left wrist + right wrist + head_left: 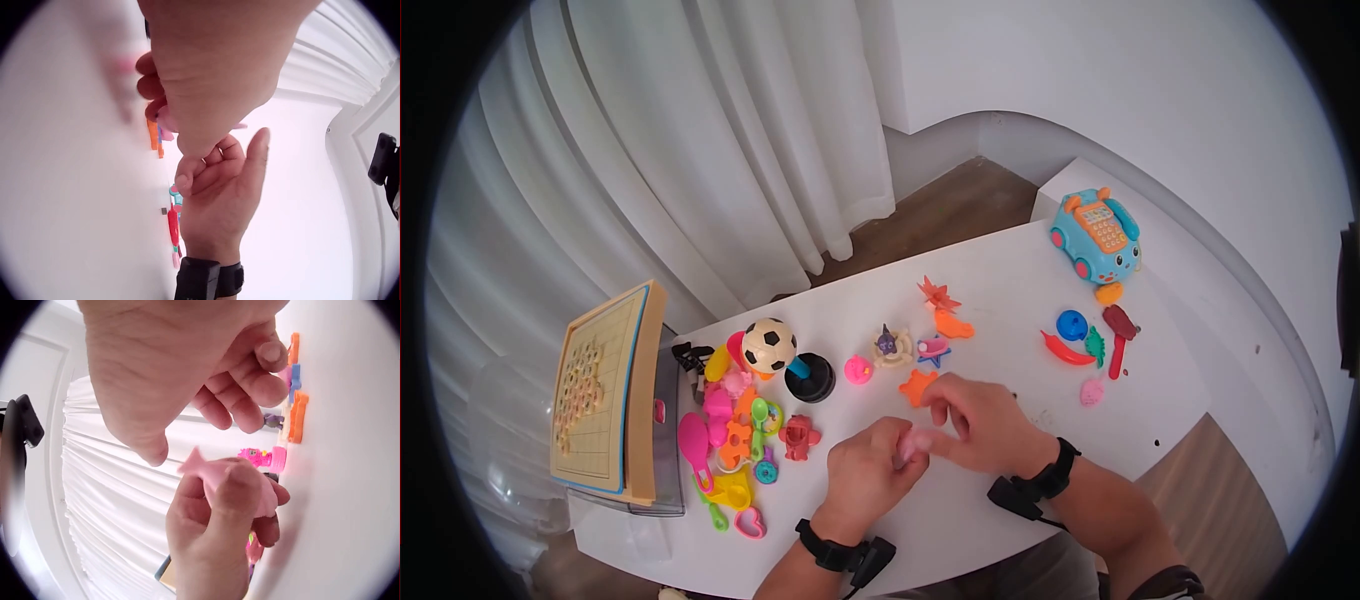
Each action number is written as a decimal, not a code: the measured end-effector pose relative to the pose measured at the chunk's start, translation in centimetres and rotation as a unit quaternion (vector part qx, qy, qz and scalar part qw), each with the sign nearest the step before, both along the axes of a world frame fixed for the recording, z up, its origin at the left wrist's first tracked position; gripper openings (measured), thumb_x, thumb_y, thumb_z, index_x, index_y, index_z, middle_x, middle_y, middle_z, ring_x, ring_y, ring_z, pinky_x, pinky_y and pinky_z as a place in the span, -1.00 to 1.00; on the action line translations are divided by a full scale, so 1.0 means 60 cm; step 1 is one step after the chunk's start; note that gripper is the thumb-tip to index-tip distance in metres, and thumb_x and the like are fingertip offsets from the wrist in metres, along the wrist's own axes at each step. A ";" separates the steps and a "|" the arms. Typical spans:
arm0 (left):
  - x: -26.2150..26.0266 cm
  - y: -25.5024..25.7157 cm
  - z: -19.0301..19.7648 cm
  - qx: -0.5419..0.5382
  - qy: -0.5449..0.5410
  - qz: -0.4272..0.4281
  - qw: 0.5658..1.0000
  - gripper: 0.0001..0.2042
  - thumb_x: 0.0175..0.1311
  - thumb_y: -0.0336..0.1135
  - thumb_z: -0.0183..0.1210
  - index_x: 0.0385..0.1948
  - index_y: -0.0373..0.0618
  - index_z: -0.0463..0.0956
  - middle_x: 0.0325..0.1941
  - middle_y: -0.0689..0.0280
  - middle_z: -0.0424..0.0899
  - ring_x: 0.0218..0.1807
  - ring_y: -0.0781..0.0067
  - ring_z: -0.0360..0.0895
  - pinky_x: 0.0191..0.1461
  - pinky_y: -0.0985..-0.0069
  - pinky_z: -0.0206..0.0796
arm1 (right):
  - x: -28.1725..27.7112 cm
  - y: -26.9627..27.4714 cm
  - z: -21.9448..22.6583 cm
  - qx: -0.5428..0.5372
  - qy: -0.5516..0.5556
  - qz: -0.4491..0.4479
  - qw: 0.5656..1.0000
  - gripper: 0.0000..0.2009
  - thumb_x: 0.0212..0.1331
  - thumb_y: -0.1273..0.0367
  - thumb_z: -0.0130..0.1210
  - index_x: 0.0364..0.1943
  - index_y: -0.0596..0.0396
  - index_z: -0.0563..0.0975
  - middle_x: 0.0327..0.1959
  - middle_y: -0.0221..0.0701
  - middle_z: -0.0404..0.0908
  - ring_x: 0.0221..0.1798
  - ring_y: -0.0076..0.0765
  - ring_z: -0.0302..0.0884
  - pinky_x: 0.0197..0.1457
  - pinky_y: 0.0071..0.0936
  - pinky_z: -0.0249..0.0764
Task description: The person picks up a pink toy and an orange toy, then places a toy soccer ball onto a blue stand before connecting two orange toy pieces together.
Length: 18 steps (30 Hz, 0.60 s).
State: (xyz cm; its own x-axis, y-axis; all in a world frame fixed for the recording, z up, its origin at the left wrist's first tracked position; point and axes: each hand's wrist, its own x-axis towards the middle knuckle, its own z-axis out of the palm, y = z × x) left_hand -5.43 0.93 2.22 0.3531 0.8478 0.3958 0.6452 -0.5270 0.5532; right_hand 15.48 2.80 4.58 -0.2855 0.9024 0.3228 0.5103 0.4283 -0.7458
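My left hand (870, 465) pinches a pale pink toy (215, 481) between thumb and fingers, low over the front of the white table. The toy has a rounded body and a forked, tail-like end that sticks out past the thumb; the grip hides part of it. Close on the other side, my right hand (980, 425) holds nothing. Its fingers are loosely bent, and its thumb is apart from them near the forked end. Beyond the hands lie an orange star-like shape (917, 387), a pink duck-like figure (858, 369) and a beige ring with a purple figure (891, 345).
At the left lies a pile of toys with a pink spoon (695, 450) and yellow piece (731, 488), beside a soccer ball (769, 345) and a board-game box (605, 395). A toy telephone (1098, 238), red chili (1066, 349) and red hammer-like toy (1117, 340) are at the right.
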 end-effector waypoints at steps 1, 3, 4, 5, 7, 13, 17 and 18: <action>-0.002 0.002 -0.001 0.000 0.001 0.001 1.000 -0.66 0.11 -0.40 0.50 -0.11 -0.07 0.56 -0.32 0.24 0.73 -0.44 0.27 0.72 -0.38 0.42 0.55 | -0.006 -0.004 0.004 -0.035 0.018 0.031 0.999 -0.72 0.27 0.22 0.36 -0.07 0.02 0.58 -0.40 -0.46 0.65 -0.48 -0.41 0.58 -0.36 -0.44 0.49; -0.004 0.004 -0.006 0.011 0.001 -0.009 1.000 -0.68 0.15 -0.26 0.50 -0.12 -0.03 0.61 -0.26 0.31 0.76 -0.39 0.20 0.73 -0.33 0.34 0.57 | -0.011 -0.008 -0.006 -0.072 0.038 0.063 0.995 -0.69 0.29 0.14 0.36 -0.09 0.01 0.58 -0.38 -0.47 0.66 -0.43 -0.34 0.63 -0.32 -0.38 0.52; -0.004 0.004 -0.005 0.009 0.000 -0.009 1.000 -0.68 0.15 -0.26 0.50 -0.12 -0.03 0.61 -0.26 0.31 0.76 -0.39 0.20 0.73 -0.33 0.34 0.57 | -0.011 -0.005 -0.021 -0.082 0.036 0.053 0.995 -0.71 0.32 0.16 0.35 -0.09 0.03 0.57 -0.37 -0.45 0.66 -0.42 -0.36 0.62 -0.31 -0.41 0.52; -0.003 0.004 0.000 0.025 0.004 -0.005 1.000 -0.66 0.16 -0.23 0.50 -0.09 -0.04 0.61 -0.27 0.31 0.76 -0.40 0.21 0.73 -0.34 0.34 0.56 | -0.010 -0.001 -0.032 -0.091 0.033 0.044 0.994 -0.72 0.36 0.19 0.33 -0.08 0.05 0.57 -0.36 -0.43 0.67 -0.42 -0.37 0.61 -0.30 -0.43 0.52; -0.002 0.003 0.004 0.043 0.007 0.000 0.999 -0.64 0.18 -0.20 0.50 -0.06 -0.06 0.60 -0.29 0.31 0.75 -0.40 0.21 0.72 -0.35 0.34 0.56 | -0.006 0.004 -0.041 -0.100 0.091 0.050 0.990 -0.75 0.39 0.23 0.30 -0.06 0.08 0.57 -0.35 -0.41 0.68 -0.42 -0.41 0.59 -0.29 -0.46 0.52; -0.005 0.007 -0.014 -0.116 -0.128 -0.013 0.985 -0.66 0.38 -0.17 0.42 -0.02 -0.16 0.54 -0.28 0.29 0.73 -0.46 0.40 0.66 -0.40 0.47 0.47 | -0.005 0.010 -0.030 -0.189 0.206 0.056 0.959 -0.81 0.49 0.34 0.20 0.00 0.15 0.56 -0.33 -0.45 0.66 -0.41 -0.59 0.54 -0.31 -0.52 0.50; -0.005 0.008 -0.019 -0.292 -0.312 -0.033 0.903 -0.71 0.49 -0.32 0.32 0.07 -0.18 0.46 -0.15 0.36 0.65 -0.33 0.68 0.54 -0.29 0.65 0.39 | -0.006 0.008 -0.016 -0.298 0.226 0.048 0.926 -0.81 0.52 0.31 0.17 0.01 0.13 0.56 -0.33 -0.49 0.62 -0.44 -0.65 0.49 -0.36 -0.58 0.43; -0.004 0.007 -0.017 -0.300 -0.341 -0.055 0.889 -0.69 0.51 -0.38 0.29 0.14 -0.19 0.41 -0.07 0.37 0.61 -0.18 0.71 0.54 -0.19 0.69 0.41 | -0.006 0.008 -0.015 -0.297 0.226 0.048 0.926 -0.81 0.52 0.31 0.17 0.01 0.13 0.56 -0.33 -0.49 0.62 -0.44 -0.65 0.49 -0.36 -0.58 0.43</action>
